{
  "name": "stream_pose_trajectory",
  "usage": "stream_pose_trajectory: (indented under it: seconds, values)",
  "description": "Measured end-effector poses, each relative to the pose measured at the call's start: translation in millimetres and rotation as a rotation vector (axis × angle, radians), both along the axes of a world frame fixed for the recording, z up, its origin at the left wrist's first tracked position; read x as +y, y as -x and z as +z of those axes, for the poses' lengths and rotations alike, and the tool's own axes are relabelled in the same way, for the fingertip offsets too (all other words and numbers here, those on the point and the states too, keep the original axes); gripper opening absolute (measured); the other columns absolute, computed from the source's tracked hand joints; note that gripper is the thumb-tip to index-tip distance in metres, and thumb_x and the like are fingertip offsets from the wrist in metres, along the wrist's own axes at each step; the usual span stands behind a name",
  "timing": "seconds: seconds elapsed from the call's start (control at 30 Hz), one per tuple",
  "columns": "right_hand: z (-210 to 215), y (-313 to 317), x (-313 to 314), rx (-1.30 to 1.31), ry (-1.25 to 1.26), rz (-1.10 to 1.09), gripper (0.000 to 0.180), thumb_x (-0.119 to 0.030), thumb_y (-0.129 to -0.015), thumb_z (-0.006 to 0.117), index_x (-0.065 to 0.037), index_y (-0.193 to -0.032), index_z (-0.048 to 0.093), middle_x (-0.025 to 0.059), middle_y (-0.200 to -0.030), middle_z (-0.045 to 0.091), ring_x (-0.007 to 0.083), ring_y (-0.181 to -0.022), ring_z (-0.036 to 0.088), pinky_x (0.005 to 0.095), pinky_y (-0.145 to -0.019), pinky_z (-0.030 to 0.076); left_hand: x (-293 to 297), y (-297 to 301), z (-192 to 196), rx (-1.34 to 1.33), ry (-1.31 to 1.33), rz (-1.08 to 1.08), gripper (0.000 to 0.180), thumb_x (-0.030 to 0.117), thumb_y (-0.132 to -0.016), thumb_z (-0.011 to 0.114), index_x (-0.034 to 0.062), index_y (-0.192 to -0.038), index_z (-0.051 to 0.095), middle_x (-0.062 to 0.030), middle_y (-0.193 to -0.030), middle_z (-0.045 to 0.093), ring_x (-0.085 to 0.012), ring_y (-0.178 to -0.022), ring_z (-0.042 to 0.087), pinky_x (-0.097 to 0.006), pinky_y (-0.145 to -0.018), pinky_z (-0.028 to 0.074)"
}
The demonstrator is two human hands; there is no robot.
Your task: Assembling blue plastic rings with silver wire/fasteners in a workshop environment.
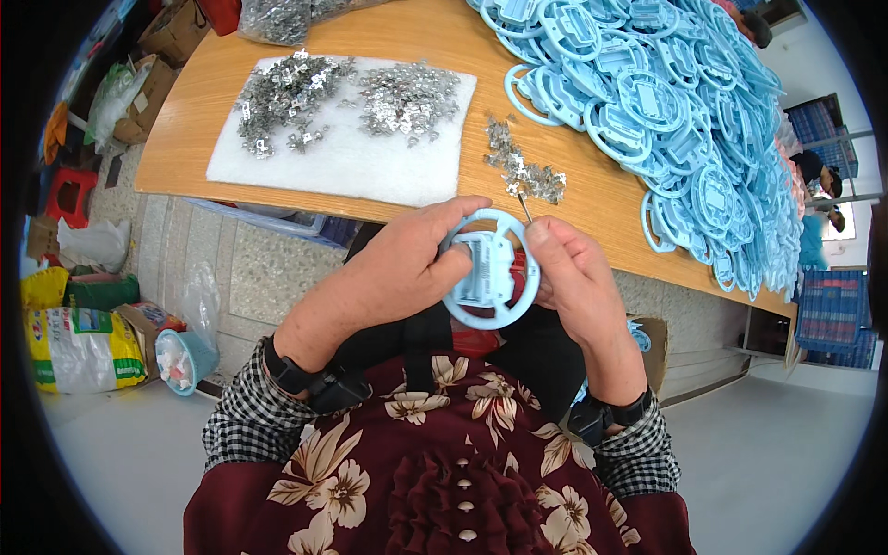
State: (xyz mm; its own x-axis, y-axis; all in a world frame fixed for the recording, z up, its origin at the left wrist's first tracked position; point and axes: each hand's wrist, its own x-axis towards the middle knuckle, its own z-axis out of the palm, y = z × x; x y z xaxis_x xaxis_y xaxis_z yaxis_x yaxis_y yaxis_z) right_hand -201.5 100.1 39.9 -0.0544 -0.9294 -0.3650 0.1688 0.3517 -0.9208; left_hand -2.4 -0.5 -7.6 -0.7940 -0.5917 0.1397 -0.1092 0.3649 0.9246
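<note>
My left hand (398, 261) grips a light-blue plastic part (487, 268) shaped like a small steering wheel, its thumb laid across the middle and its fingers behind the rim. The part is held above my lap, just off the table's front edge. My right hand (575, 277) pinches a thin dark metal tool (524, 209) beside the part's right rim. The tool's tip points up at a small heap of metal clips (532, 176) on the wood; whether it carries a clip I cannot tell. Its kind is unclear, since my fingers cover its lower end.
A white foam pad (342, 178) bears two piles of small metal pieces, a darker pile (287, 102) and a lighter pile (407, 102). Many similar blue parts (647, 102) are heaped on the table's right. A blue bin (181, 363) stands on the floor at left.
</note>
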Motion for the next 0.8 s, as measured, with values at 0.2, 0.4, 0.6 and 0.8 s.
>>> stream_pose_trajectory:
  seconds: [0.2,0.4,0.6,0.8]
  values:
    - [-11.0,-18.3,-4.8,0.214,0.187,-0.071,0.01,-0.01,-0.1,0.061,-0.001,-0.097,0.063,-0.0088,-0.077,0.054,-0.0005,-0.07,0.042,0.0179,-0.063,0.035,2.8,0.3,3.9,0.234,-0.885,0.023,0.048,0.028,-0.106,0.046,-0.0027,-0.142,0.047,-0.0129,-0.113,0.066,-0.019,-0.081,0.069,-0.028,-0.058,0.057]
    - [-11.2,-18.8,-14.0,0.335,0.142,0.035,0.01,-0.008,-0.094,0.067,0.001,-0.096,0.064,-0.0055,-0.065,0.055,0.001,-0.06,0.046,0.0209,-0.055,0.038,8.8,-1.1,12.9,0.133,-0.881,-0.049,0.05,0.042,-0.107,0.037,0.0014,-0.13,0.056,-0.0126,-0.088,0.069,-0.0166,-0.06,0.066,-0.025,-0.055,0.052]
    - [-22.3,-14.5,-14.9,0.328,0.115,-0.011,0.011,-0.01,-0.094,0.068,0.001,-0.096,0.064,-0.0053,-0.066,0.056,0.001,-0.061,0.046,0.0212,-0.055,0.037,11.8,1.9,10.5,0.136,-0.893,-0.064,0.046,0.043,-0.107,0.042,0.0024,-0.125,0.055,-0.0127,-0.088,0.068,-0.0171,-0.062,0.066,-0.026,-0.054,0.053]
    - [-23.6,-1.3,-4.4,0.238,0.167,-0.023,0.013,-0.012,-0.099,0.063,0.001,-0.098,0.065,-0.0002,-0.081,0.064,0.0023,-0.076,0.053,0.022,-0.068,0.045,13.4,9.6,-15.6,0.514,-1.274,-0.162,0.05,0.037,-0.104,0.049,0.0006,-0.138,0.047,-0.0225,-0.112,0.065,-0.0336,-0.083,0.071,-0.038,-0.059,0.063]
